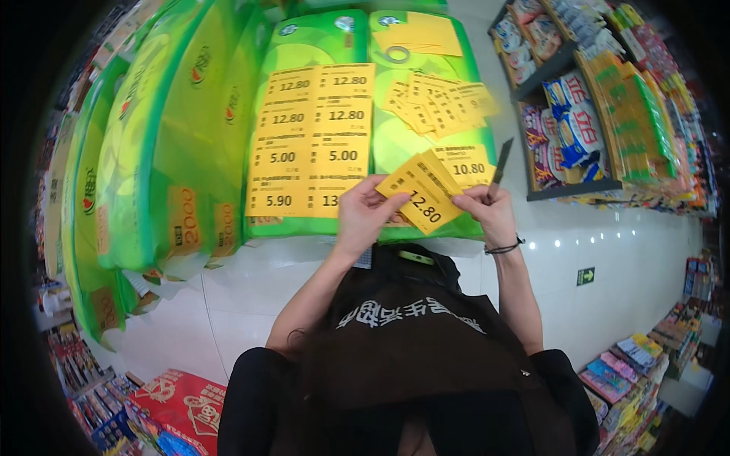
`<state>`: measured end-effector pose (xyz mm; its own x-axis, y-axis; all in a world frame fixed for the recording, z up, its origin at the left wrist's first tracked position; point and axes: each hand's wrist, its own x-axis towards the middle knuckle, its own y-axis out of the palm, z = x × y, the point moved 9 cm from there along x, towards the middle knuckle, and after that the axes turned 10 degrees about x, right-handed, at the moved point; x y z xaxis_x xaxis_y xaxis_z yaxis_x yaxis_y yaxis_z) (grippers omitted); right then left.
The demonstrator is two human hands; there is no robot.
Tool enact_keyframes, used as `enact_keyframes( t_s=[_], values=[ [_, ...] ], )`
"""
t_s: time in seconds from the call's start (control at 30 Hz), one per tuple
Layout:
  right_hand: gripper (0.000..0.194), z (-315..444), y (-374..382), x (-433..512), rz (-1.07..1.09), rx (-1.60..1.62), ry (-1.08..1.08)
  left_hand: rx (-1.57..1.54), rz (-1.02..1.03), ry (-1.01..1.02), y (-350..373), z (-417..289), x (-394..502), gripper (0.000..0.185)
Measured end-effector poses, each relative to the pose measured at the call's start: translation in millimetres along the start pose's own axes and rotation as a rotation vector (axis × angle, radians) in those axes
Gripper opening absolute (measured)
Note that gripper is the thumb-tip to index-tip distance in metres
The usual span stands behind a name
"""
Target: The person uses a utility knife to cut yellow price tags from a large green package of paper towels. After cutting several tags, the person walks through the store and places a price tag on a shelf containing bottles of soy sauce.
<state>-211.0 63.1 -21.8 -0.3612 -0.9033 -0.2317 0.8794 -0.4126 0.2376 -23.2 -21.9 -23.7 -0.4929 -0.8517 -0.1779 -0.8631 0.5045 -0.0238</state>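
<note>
Between my two hands is a small fan of cut yellow price cards (pixel 425 196), printed with large figures. My left hand (pixel 365 211) pinches their left edge, thumb on top. My right hand (pixel 493 212) pinches their right side, and a dark knife blade (pixel 502 159) sticks up from among its fingers; the knife's handle is hidden. Behind the right hand another yellow card (pixel 467 165) is partly covered. Left of the held cards, a large yellow sheet of price labels (pixel 312 137) lies flat on green plastic-wrapped packs (pixel 308 37), its lower right corner behind my left hand.
A loose pile of cut price cards (pixel 436 105) lies on the right pack. Beyond it are a roll of tape (pixel 397 54) and plain yellow paper (pixel 433 35). Tall green packs (pixel 159 131) stand at left. A shelf of bagged goods (pixel 570 128) stands right, above the tiled floor (pixel 547 273).
</note>
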Motion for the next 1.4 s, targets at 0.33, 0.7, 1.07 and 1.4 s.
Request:
enact_keyframes(
  t_s=[0.33, 0.7, 1.07, 1.4],
  values=[
    [0.015, 67, -44, -11, -0.312, -0.306, -0.533, -0.088, -0.141, 0.028, -33, 7, 5, 0.025],
    [0.029, 16, -78, -1, -0.282, -0.487, -0.356, -0.154, -0.233, 0.046, -45, -4, 13, 0.03],
    [0.039, -6, -112, 22, -0.52, -0.336, -0.311, -0.133, 0.111, 0.003, 77, 17, 57, 0.04],
    [0.043, -15, -109, 29, -0.53, -0.415, -0.299, 0.31, 0.152, 0.149, 72, 11, 43, 0.074]
  ],
)
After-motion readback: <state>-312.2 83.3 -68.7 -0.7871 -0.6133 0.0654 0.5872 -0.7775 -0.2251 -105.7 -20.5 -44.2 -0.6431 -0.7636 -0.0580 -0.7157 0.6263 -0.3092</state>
